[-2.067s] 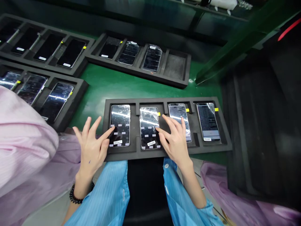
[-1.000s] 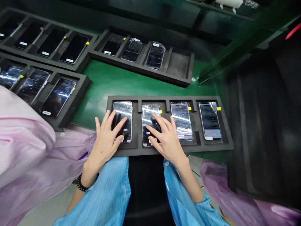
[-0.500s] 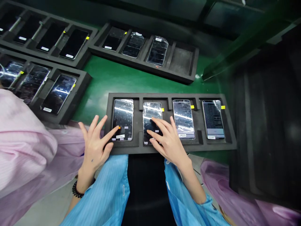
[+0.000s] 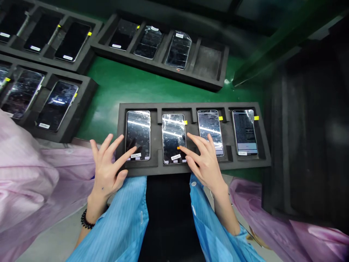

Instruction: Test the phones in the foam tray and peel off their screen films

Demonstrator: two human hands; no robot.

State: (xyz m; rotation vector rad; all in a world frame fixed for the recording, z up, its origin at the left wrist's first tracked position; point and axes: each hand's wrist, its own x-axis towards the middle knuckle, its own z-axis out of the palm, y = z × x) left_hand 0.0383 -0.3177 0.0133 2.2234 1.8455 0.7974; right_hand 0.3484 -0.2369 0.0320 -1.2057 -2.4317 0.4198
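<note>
Several smartphones lie face up in a black foam tray (image 4: 155, 169) in front of me. My left hand (image 4: 107, 169) is open, its index fingertip over the lower screen of the leftmost smartphone (image 4: 138, 131). The fingers of my right hand (image 4: 205, 162) are spread too; its index fingertip is at an orange square on the second smartphone (image 4: 173, 133). Whether either fingertip presses the glass I cannot tell. To the right, the third smartphone (image 4: 208, 125) and the fourth smartphone (image 4: 244, 131) show lines of text. Yellow tabs stick out beside several of them.
Behind, another foam tray (image 4: 158, 72) holds three phones, its right slot bare. More phone trays (image 4: 79, 109) stand at the left on the green table (image 4: 120, 83). Pink sleeves (image 4: 27, 163) of a person are close on my left; purple cloth (image 4: 251, 196) is at the right.
My right hand has shifted right across the second phone, whose orange square now shows at the index fingertip. The leftmost phone's orange square is gone. The view has shifted slightly.
</note>
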